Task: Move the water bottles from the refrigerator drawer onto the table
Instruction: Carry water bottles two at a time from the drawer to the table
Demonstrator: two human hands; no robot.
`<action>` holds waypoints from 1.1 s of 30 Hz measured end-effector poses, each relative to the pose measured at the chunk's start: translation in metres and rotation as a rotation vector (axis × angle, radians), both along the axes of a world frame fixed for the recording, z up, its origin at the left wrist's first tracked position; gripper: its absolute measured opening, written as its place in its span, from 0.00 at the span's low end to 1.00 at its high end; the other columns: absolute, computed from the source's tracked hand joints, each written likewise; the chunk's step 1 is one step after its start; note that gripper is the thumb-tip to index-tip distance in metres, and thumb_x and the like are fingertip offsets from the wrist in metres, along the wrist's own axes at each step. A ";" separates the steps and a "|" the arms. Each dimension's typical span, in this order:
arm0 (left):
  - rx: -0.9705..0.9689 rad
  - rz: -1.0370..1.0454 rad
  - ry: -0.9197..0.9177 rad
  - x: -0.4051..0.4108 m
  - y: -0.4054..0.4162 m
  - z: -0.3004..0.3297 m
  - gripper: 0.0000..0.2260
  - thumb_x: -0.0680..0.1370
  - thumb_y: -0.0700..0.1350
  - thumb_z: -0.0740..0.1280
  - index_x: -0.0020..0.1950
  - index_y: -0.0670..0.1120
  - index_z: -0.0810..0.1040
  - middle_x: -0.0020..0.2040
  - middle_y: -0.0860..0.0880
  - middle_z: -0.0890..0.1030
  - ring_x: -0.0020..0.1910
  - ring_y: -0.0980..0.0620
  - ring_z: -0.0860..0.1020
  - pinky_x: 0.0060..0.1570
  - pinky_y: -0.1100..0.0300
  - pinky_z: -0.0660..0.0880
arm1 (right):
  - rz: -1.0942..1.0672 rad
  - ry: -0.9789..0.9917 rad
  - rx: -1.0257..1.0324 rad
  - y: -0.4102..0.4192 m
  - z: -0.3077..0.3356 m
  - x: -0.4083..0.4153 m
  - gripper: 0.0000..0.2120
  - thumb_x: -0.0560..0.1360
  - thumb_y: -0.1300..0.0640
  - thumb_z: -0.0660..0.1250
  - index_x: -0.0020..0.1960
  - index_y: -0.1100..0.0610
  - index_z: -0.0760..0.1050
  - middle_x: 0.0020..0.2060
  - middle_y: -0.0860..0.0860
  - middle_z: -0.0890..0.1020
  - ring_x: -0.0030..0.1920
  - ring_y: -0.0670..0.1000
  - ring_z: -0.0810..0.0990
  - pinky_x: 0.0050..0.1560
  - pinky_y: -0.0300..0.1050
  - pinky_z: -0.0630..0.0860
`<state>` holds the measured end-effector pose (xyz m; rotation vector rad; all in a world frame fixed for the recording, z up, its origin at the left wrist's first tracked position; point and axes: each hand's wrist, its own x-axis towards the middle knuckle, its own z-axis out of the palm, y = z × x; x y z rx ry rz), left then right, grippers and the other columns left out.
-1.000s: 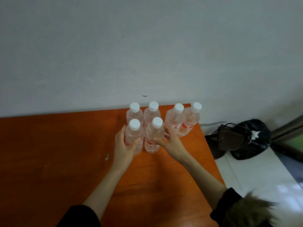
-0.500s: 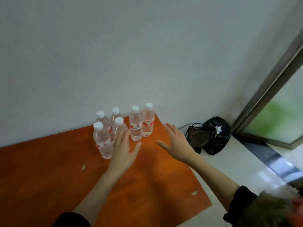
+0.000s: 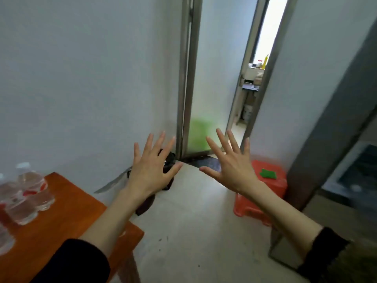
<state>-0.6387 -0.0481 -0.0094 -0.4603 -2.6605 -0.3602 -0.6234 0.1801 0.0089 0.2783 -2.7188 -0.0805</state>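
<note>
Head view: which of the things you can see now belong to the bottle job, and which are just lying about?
Job:
water bottles, standing on the table
table
left hand and right hand, both empty, fingers spread

Lying about:
red stool
green item on the stool
black bag on the floor

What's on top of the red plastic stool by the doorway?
A small green item, blurred, lies on the red stool. The right hand and forearm cover the stool's near left part, so anything there is hidden.
</note>
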 end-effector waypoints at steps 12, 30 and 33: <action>-0.033 -0.514 -0.007 -0.006 0.282 0.003 0.32 0.75 0.66 0.47 0.75 0.59 0.42 0.76 0.55 0.41 0.75 0.51 0.37 0.72 0.39 0.41 | -0.520 0.026 -0.073 0.249 0.000 0.098 0.41 0.68 0.26 0.44 0.75 0.43 0.41 0.77 0.50 0.42 0.75 0.54 0.38 0.68 0.63 0.32; -0.079 -0.924 -0.141 -0.053 0.635 -0.042 0.30 0.70 0.71 0.37 0.70 0.64 0.34 0.73 0.58 0.36 0.73 0.53 0.33 0.70 0.46 0.33 | -0.982 -0.113 -0.182 0.554 -0.055 0.123 0.39 0.71 0.28 0.46 0.75 0.43 0.39 0.76 0.48 0.41 0.75 0.51 0.36 0.70 0.61 0.33; -0.120 -0.978 -0.179 -0.045 0.688 -0.053 0.29 0.73 0.69 0.41 0.70 0.64 0.34 0.73 0.58 0.36 0.73 0.53 0.33 0.70 0.46 0.34 | -0.996 -0.135 -0.220 0.598 -0.068 0.127 0.38 0.72 0.30 0.49 0.75 0.43 0.39 0.76 0.48 0.41 0.75 0.51 0.36 0.70 0.60 0.32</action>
